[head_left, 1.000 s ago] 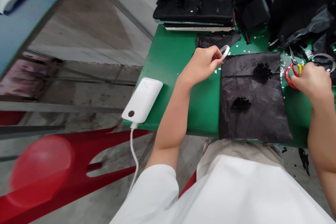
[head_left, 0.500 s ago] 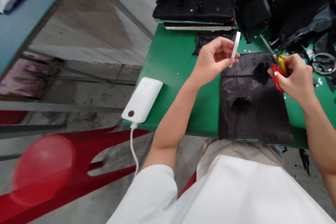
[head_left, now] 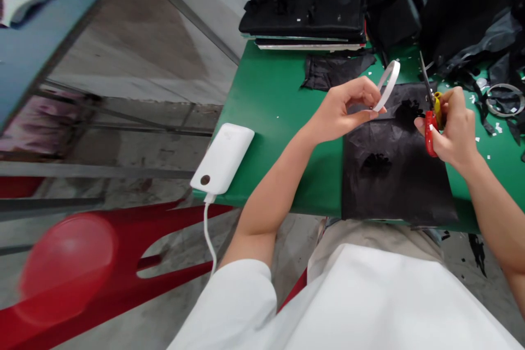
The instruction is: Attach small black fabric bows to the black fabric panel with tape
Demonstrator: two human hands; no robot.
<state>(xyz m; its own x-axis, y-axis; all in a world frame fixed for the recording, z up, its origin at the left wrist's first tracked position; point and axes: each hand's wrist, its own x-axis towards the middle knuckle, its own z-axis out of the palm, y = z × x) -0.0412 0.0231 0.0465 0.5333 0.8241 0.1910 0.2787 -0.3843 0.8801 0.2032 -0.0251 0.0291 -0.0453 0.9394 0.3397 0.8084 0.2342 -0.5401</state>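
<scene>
My left hand (head_left: 346, 106) pinches a narrow white roll of tape (head_left: 394, 79) between thumb and fingers, raised above the table. A pair of scissors (head_left: 431, 128) with red and yellow handles is in my right hand (head_left: 455, 128), its blades pointing away from me. Both hands are over or beside a black sheet of thin material (head_left: 397, 186) that lies at the table's near edge. Ruffled black pieces (head_left: 376, 162) sit on that sheet, one near the middle and one toward its far right.
A white power bank (head_left: 223, 158) with a cable lies at the left of the green table (head_left: 270, 87). Behind stand stacked black folded items (head_left: 303, 0) and heaped black material (head_left: 467, 11). Another ring of tape (head_left: 504, 99) rests among scraps. A red chair (head_left: 135, 229) is at left.
The tape roll has turned so its ring opening shows, and my left hand moved slightly right and nearer. My right hand shifted a little left, and the scissors swung more upright.
</scene>
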